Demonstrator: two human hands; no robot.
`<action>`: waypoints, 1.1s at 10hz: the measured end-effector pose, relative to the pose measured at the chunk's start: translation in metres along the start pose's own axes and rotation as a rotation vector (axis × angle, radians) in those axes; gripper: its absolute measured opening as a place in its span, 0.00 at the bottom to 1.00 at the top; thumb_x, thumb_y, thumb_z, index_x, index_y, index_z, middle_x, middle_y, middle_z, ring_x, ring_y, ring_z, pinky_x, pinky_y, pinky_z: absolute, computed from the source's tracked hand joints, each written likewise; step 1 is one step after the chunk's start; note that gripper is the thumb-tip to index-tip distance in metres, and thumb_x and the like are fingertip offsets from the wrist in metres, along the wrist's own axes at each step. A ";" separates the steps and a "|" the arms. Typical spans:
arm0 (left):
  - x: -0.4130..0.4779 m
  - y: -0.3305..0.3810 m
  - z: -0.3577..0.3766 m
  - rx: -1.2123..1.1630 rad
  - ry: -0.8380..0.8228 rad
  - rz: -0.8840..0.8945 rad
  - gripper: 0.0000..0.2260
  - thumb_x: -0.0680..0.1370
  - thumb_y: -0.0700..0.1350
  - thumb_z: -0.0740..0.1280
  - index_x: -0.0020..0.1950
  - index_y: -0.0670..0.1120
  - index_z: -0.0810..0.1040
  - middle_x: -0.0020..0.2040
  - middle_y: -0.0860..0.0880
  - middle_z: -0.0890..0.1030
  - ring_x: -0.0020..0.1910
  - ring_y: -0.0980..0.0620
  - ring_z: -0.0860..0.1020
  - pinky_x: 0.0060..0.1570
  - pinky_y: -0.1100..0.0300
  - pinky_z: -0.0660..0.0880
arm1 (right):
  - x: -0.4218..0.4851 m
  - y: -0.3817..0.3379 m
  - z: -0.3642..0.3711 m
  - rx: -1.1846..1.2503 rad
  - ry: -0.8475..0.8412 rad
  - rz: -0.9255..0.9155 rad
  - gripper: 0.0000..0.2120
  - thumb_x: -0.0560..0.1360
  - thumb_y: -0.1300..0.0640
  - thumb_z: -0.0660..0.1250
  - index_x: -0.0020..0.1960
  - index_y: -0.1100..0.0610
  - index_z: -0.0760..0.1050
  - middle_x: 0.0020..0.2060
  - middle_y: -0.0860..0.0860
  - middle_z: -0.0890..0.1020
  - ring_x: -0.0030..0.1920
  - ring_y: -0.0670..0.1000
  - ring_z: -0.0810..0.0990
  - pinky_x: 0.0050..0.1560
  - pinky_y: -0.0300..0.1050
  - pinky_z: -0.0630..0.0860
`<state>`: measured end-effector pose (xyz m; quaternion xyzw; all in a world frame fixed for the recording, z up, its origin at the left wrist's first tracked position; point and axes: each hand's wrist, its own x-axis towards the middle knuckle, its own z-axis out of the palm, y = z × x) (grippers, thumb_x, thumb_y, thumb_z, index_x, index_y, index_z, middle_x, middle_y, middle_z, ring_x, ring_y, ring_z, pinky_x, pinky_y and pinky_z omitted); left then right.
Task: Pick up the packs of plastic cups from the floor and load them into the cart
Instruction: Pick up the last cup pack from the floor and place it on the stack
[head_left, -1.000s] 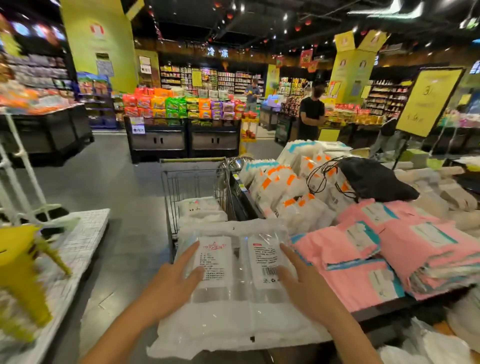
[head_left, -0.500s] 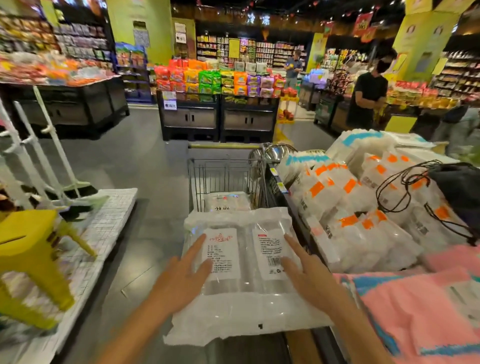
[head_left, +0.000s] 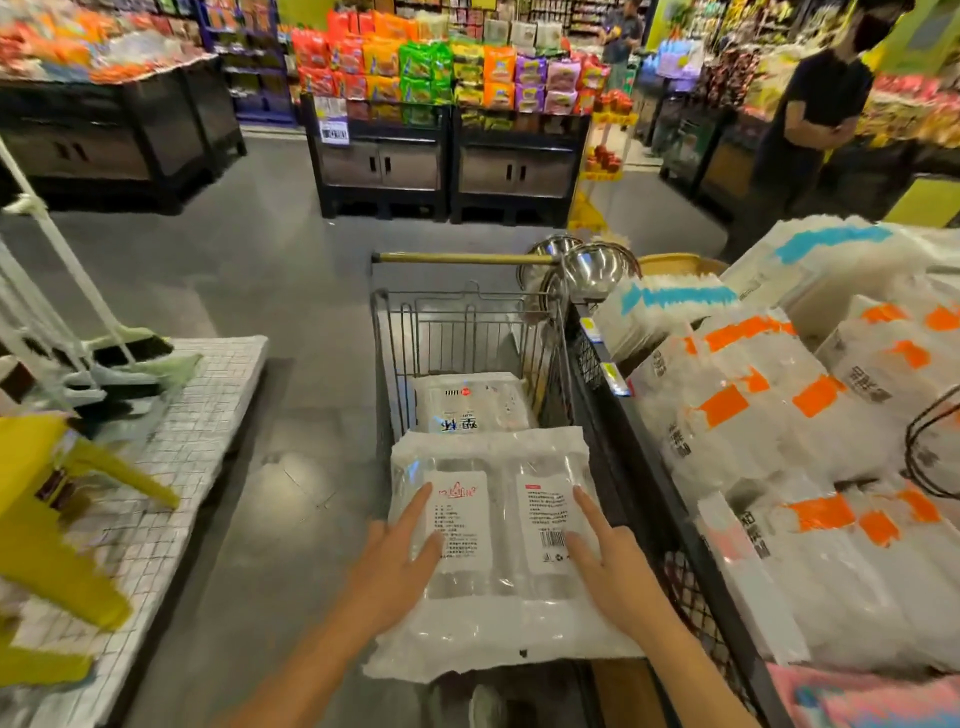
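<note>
Starting at nine o'clock, our left hand (head_left: 400, 566) lies flat and open on the left part of the pack of plastic cups (head_left: 498, 551), fingers spread and pointing toward twelve o'clock, the index finger reaching onto the left printed label (head_left: 460, 519). It is pressing on the top face, not curled round anything; we cannot tell whether the thumb hooks under the edge.

The pack sits between our two hands, at the near end of the shopping cart (head_left: 467, 322). Its long axis runs from six to twelve o'clock, in line with the cart, and its near edge overhangs toward us. We cannot tell whether it rests on the cart's rim or on goods below. Beyond it, at twelve o'clock and lower in the basket, lies a second pack of cups (head_left: 470, 402), partly hidden under the far edge of the one we hold.

At three o'clock our right hand (head_left: 615, 571) mirrors the left: open, palm down, fingers splayed, index fingertip beside the right label with the barcode (head_left: 548, 514). Neither hand is nearer; both sit level on the pack's near half.

We judge the coming move to be a push or lowering straight toward twelve o'clock, along the pack's length. To the right, touching or just beside the cart, runs the display table's mesh edge (head_left: 587, 358), so drift toward three o'clock could snag the wrapper.
</note>
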<state>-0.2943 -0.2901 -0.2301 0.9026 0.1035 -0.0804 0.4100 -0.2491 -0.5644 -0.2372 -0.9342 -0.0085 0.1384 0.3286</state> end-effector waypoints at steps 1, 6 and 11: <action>0.041 -0.011 0.018 -0.035 -0.008 -0.016 0.26 0.80 0.61 0.57 0.74 0.74 0.47 0.62 0.52 0.65 0.54 0.57 0.70 0.61 0.56 0.68 | 0.049 0.015 0.015 0.025 -0.009 -0.005 0.28 0.82 0.35 0.56 0.76 0.23 0.45 0.60 0.47 0.73 0.55 0.47 0.80 0.65 0.52 0.79; 0.171 -0.071 0.115 0.002 -0.206 -0.258 0.27 0.80 0.62 0.51 0.72 0.75 0.37 0.76 0.48 0.54 0.73 0.46 0.63 0.70 0.46 0.62 | 0.187 0.080 0.092 -0.007 -0.266 0.186 0.30 0.86 0.46 0.54 0.78 0.30 0.38 0.74 0.52 0.63 0.67 0.49 0.76 0.70 0.48 0.71; 0.177 -0.041 0.086 0.417 -0.182 -0.168 0.25 0.81 0.59 0.52 0.78 0.56 0.57 0.79 0.49 0.54 0.73 0.48 0.62 0.68 0.53 0.67 | 0.190 0.054 0.065 -0.403 -0.222 0.027 0.27 0.85 0.41 0.52 0.82 0.46 0.56 0.79 0.55 0.63 0.74 0.55 0.69 0.70 0.49 0.73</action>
